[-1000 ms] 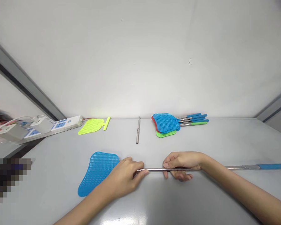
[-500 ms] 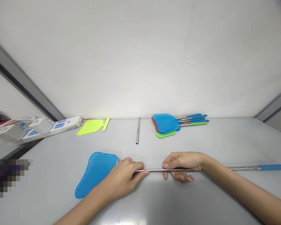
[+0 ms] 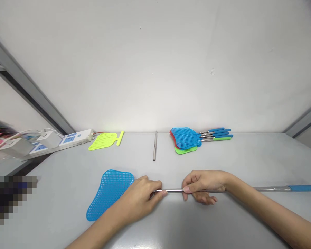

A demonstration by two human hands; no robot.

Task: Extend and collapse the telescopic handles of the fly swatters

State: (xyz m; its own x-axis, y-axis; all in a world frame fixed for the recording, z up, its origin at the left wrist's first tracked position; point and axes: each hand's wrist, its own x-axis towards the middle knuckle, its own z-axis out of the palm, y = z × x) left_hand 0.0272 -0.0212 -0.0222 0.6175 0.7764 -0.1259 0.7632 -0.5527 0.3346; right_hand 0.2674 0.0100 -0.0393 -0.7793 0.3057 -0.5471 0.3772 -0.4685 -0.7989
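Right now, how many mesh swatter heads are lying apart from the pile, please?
2: a blue head, partly hidden behind the left hand and forearm, and a yellow head near the end of the power strip.

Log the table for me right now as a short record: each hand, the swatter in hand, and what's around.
Left hand: closed on the metal rod, beside the blue swatter head
Right hand: thumb and fingers on the same rod, farther right
Rod's right end: blue grip
Back left: yellow swatter head beside a white power strip
Back middle: separate metal tube
Back right: stacked swatters, blue uppermost, red and green edges showing
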